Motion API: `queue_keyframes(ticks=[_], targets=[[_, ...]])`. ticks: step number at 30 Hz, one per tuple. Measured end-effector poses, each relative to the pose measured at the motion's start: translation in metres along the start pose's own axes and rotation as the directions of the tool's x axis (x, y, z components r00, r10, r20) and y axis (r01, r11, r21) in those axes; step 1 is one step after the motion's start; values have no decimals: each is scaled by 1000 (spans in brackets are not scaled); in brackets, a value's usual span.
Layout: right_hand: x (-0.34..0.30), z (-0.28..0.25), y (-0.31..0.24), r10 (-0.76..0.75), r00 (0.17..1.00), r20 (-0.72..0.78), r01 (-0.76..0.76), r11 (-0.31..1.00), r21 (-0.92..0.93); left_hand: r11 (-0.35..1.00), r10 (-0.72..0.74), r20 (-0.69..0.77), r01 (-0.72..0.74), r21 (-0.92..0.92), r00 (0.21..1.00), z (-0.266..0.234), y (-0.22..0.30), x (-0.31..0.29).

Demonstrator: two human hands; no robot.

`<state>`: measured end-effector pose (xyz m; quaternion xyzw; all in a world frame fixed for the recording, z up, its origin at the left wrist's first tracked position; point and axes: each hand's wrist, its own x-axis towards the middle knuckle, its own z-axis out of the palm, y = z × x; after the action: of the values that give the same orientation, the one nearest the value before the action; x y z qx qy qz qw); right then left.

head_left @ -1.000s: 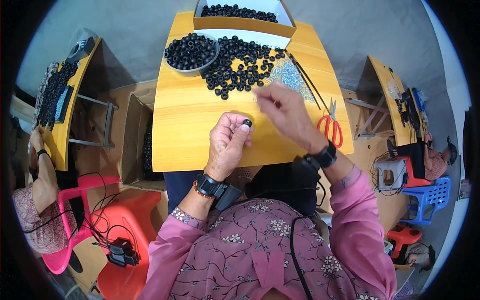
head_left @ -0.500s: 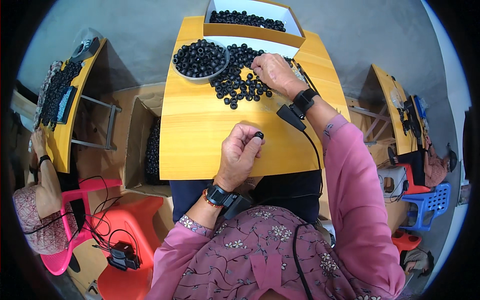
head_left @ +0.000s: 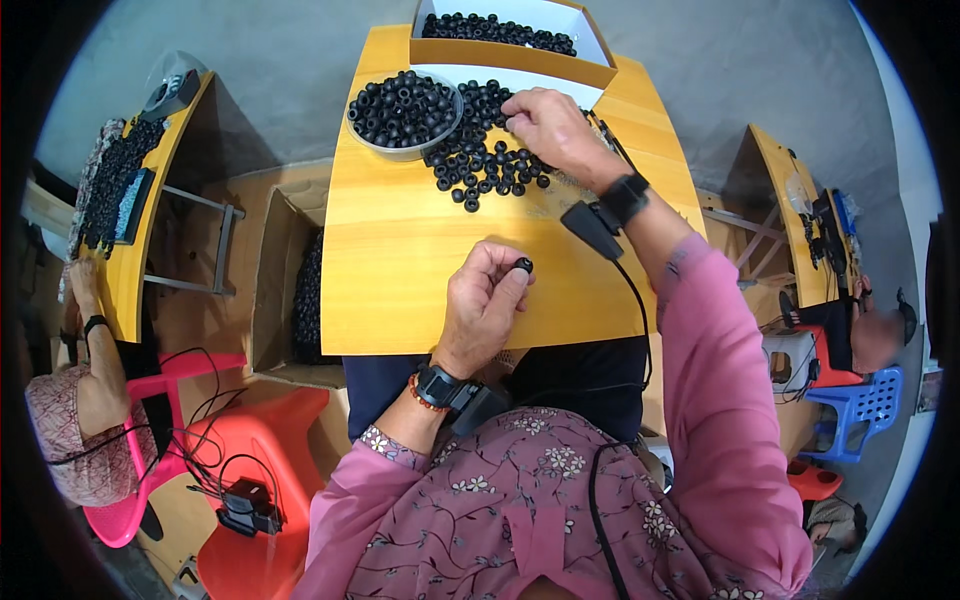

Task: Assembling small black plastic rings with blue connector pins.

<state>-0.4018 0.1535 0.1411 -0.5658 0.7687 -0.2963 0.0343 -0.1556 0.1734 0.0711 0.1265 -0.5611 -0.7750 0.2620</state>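
Over the near part of the yellow table, my left hand pinches a round black bead between thumb and forefinger. My right hand is at the far right side of a loose heap of black beads. Its thumb and forefinger come together at the beads there; whatever lies between the tips is hidden. A clear round tub, heaped with the same beads, stands to the left of the loose ones. Each of my wrists wears a black strapped device.
Behind the beads sits an open cardboard box with more black beads. A thin dark rod lies right of my right hand. From the right wrist device, a black cable hangs across the table edge. People sit at side tables left and right.
My right hand has shifted slightly up and right at the bead heap. My left hand keeps its pinch on the bead, almost in place. The view has tilted a little.
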Motion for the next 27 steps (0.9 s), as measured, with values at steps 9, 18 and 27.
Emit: queue_keyframes(ticks=[9, 18, 27], targets=[[-120, -25, -34, 258, 938, 231, -315, 357, 879, 999, -21, -10, 21, -41, 1000, 2, -5, 0], [-176, -4, -33, 262, 949, 176, -241, 238, 941, 1000, -10, 38, 11, -26, 999, 0, -5, 0], [-175, -2, -41, 209, 974, 91, -195, 558, 807, 1000, -10, 72, 11, -19, 997, -1, -7, 0]])
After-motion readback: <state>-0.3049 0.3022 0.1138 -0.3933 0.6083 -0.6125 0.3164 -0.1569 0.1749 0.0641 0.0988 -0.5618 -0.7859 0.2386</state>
